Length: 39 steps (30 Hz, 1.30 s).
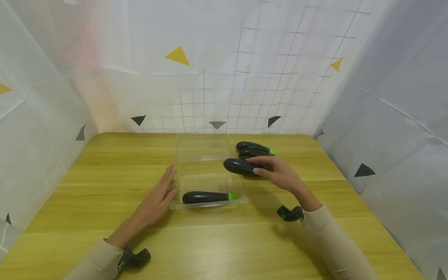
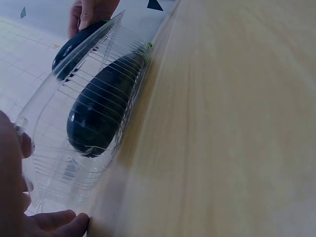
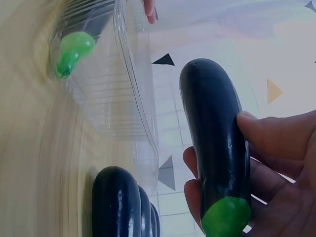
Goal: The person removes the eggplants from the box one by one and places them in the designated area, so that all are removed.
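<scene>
My right hand (image 1: pixel 278 173) grips a dark eggplant (image 3: pixel 215 128) with a green stem end, thumb on one side and fingers round the other. It is lifted above the table, just right of a clear plastic clamshell box (image 1: pixel 206 179). Inside the box, along its near side, lies another eggplant (image 1: pixel 204 197), stem to the right. The fingers of my left hand (image 1: pixel 155 200) are spread along the box's left edge, touching it. In the left wrist view the ribbed box wall shows the eggplant (image 2: pixel 103 106) through it.
Several more eggplants (image 1: pixel 253 147) lie side by side behind my right hand, right of the box. The box's lid (image 1: pixel 204 147) is folded back toward the far table edge. White sheets with triangles (image 1: pixel 178 56) surround the wooden table (image 1: pixel 217 245).
</scene>
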Each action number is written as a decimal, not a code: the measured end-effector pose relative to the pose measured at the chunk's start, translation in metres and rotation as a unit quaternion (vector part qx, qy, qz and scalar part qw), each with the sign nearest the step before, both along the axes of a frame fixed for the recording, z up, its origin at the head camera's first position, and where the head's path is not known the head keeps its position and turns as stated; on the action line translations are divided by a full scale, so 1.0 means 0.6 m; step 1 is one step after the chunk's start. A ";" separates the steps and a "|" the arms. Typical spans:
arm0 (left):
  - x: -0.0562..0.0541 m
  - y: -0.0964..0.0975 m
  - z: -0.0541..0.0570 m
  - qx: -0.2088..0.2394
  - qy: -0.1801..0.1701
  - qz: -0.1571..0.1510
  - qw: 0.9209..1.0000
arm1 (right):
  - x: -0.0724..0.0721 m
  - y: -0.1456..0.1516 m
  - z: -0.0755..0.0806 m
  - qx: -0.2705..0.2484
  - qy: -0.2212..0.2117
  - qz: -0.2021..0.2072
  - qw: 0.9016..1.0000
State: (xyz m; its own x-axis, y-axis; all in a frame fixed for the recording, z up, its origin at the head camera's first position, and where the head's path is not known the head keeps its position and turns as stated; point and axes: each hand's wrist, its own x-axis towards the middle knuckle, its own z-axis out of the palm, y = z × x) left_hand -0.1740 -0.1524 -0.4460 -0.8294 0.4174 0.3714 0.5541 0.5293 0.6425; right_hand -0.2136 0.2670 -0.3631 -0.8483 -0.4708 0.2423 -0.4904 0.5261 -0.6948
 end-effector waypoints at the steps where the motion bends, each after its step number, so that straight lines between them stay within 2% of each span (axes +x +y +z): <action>1: 0.000 0.000 0.000 0.000 0.000 0.000 1.000 | 0.000 0.002 0.000 0.001 0.001 -0.001 1.000; 18: -0.002 -0.001 0.001 0.001 -0.004 -0.006 1.000 | 0.002 0.029 -0.010 -0.010 -0.028 -0.015 0.999; 39: -0.003 -0.002 -0.002 0.000 -0.003 -0.006 1.000 | 0.009 0.052 -0.015 -0.013 -0.038 -0.030 0.999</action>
